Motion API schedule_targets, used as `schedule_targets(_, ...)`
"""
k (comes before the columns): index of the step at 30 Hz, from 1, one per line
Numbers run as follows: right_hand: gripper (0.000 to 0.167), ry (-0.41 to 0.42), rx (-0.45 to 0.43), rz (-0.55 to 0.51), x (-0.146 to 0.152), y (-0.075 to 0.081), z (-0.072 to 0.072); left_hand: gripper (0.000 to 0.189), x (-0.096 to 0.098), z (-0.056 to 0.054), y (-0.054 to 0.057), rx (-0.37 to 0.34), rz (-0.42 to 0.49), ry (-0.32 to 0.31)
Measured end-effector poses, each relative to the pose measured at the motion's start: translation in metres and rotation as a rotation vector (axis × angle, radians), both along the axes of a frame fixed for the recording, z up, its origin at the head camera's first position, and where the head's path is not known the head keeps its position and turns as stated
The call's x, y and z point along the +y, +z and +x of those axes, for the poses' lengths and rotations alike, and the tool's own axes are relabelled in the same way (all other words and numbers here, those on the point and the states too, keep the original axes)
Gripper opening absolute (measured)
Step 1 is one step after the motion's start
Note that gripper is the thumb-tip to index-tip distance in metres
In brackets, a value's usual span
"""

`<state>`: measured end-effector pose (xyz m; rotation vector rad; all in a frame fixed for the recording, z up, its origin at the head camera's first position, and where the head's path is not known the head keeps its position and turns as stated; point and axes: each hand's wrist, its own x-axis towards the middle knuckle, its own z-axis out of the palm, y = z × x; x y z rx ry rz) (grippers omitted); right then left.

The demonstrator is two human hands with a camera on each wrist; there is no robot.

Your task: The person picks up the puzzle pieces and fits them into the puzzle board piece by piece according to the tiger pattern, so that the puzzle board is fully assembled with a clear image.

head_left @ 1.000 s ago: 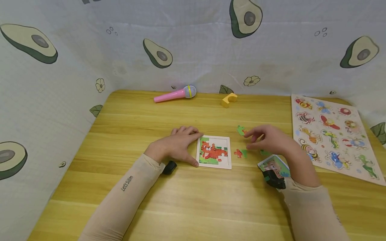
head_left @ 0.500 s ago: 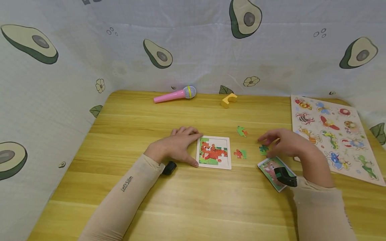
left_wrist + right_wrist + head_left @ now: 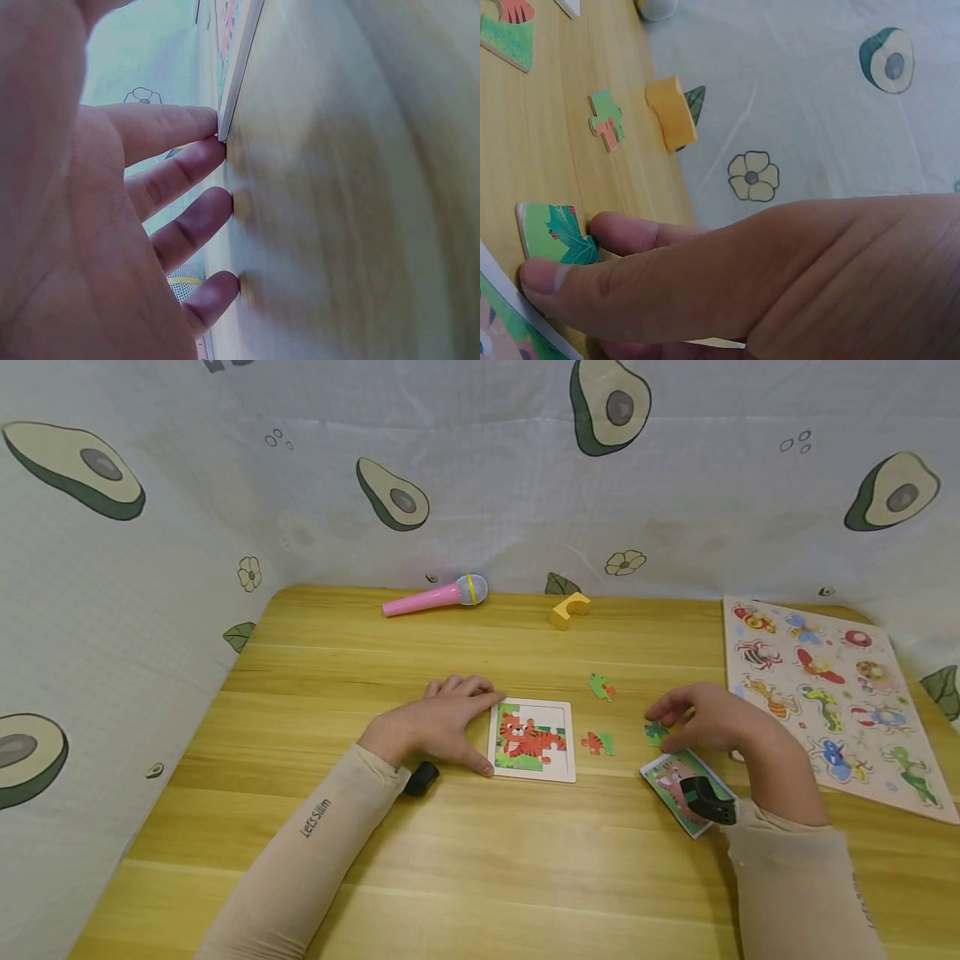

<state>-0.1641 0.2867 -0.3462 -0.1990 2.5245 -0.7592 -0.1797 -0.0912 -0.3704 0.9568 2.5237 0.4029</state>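
Observation:
My left hand point(image 3: 442, 727) steadies the left side of a white-framed tiger puzzle board point(image 3: 532, 776). Its thumb and index finger touch two corners, and in the left wrist view the other fingertips point(image 3: 217, 202) rest on the table. The board holds a partly assembled orange tiger. My right hand point(image 3: 708, 718) pinches a green puzzle piece point(image 3: 551, 232) with a dark leaf print, thumb and a finger at its edges; the piece lies at the table surface. Two loose pieces lie between the hands: a green-and-orange puzzle piece point(image 3: 602, 687) and a striped puzzle piece point(image 3: 597, 743).
Under the right wrist lies an animal picture card or board point(image 3: 663, 772). A wooden insect puzzle board point(image 3: 832, 693) takes up the right side of the table. At the back are a pink toy microphone point(image 3: 435, 597) and a yellow arch block point(image 3: 570, 608), before an avocado-print cloth point(image 3: 487, 485).
My right hand has moved right, from beside the two loose pieces to the green leaf piece, and its fingers have closed in on it. The left hand stays put.

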Motion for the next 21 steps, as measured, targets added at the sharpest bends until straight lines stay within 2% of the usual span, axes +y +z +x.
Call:
schedule_targets(5, 0.04, -0.017, -0.01, 0.011, -0.0003, -0.0002, -0.0004, 0.104, 0.0001, 0.0007, 0.0005, 0.0, -0.001, 0.0)
schedule_targets(17, 0.036, -0.003, 0.074, 0.053, -0.0032, 0.0008, -0.0025, 0.105, 0.0002, 0.0007, 0.0007, 0.0, 0.0, 0.005)
schedule_targets(21, 0.033, -0.04, 0.06, 0.025, -0.0058, 0.0018, -0.0024, 0.104, -0.0001, 0.0006, 0.0006, -0.006, 0.006, 0.008)
